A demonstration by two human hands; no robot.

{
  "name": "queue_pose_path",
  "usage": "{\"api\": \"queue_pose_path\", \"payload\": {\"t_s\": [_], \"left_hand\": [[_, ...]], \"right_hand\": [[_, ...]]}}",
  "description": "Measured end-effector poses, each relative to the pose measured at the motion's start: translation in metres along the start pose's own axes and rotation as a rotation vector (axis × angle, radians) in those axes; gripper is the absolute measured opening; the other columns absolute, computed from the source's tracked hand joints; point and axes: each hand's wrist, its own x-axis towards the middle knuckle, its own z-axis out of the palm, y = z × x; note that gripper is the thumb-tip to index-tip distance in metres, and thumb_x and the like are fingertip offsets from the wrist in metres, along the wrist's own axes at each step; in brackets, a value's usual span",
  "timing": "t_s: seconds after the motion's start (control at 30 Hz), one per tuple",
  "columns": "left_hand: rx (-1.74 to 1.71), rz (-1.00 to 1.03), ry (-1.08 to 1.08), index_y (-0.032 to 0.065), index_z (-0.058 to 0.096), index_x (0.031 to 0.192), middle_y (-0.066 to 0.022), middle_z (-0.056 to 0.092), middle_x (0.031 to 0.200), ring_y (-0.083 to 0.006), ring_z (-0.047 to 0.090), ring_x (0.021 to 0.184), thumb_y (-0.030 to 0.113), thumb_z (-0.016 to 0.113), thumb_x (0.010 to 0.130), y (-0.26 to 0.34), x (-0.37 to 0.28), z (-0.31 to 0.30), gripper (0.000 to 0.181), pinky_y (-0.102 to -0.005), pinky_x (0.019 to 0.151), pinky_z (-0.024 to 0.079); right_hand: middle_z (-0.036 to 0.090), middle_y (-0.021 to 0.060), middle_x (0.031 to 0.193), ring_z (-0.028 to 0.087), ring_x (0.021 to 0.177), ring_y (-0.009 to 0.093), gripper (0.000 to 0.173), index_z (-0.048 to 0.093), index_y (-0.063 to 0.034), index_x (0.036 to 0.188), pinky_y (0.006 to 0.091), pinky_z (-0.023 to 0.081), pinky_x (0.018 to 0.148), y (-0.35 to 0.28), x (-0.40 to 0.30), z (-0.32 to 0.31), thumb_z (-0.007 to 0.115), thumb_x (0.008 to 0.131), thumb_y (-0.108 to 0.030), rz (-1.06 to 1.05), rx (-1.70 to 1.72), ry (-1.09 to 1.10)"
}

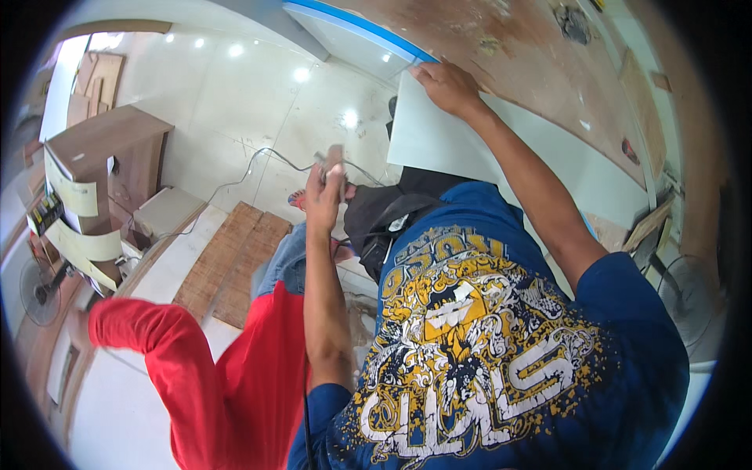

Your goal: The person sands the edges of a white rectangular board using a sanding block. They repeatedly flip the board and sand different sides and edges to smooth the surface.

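My left hand (323, 197) is raised over the floor, its fingers closed around a small brownish block-like object (335, 157), too blurred to name. My right hand (447, 87) is stretched forward, gripping the upper corner of a smooth white sheet (452, 132) beside a large brown-stained board (529, 76). A blue strip (376, 26) runs along that board's edge and ends near my right fingers. The white sheet lies along the board's near edge, above my dark trousers.
A co-worker in a red sleeve (158, 329) is close on my left. Wooden planks (235, 264), a brown cabinet (111, 141) and a fan (41, 291) stand left. A black cable (235, 182) crosses the tiled floor (205, 94). Another fan (690, 299) is at right.
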Motion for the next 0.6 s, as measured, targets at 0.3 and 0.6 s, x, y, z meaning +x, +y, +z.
{"api": "queue_pose_path", "payload": {"t_s": [0.3, 0.6], "left_hand": [[-0.131, 0.212, -0.197, -0.0009, 0.059, 0.101, -0.0078, 0.061, 0.080, -0.0170, 0.063, 0.067, 0.043, 0.065, 0.103, 0.094, 0.129, 0.113, 0.045, -0.0316, 0.058, 0.057], [0.017, 0.313, -0.221, 0.0034, 0.055, 0.087, -0.0033, 0.055, 0.066, -0.0117, 0.052, 0.053, 0.041, 0.066, 0.102, 0.108, 0.142, 0.137, 0.042, -0.0285, 0.048, 0.045]], "right_hand": [[0.074, 0.0171, 0.116, 0.068, 0.110, 0.040, 0.048, 0.074, -0.0134, 0.118, 0.0513, 0.051, 0.096, 0.009, 0.006, -0.001, 0.047, 0.104, -0.051, -0.090, 0.158, -0.047], [0.075, 0.0180, 0.115, 0.068, 0.110, 0.041, 0.046, 0.076, -0.0115, 0.110, 0.0530, 0.051, 0.095, -0.005, 0.001, -0.012, 0.047, 0.104, -0.047, -0.029, 0.119, -0.069]]}}
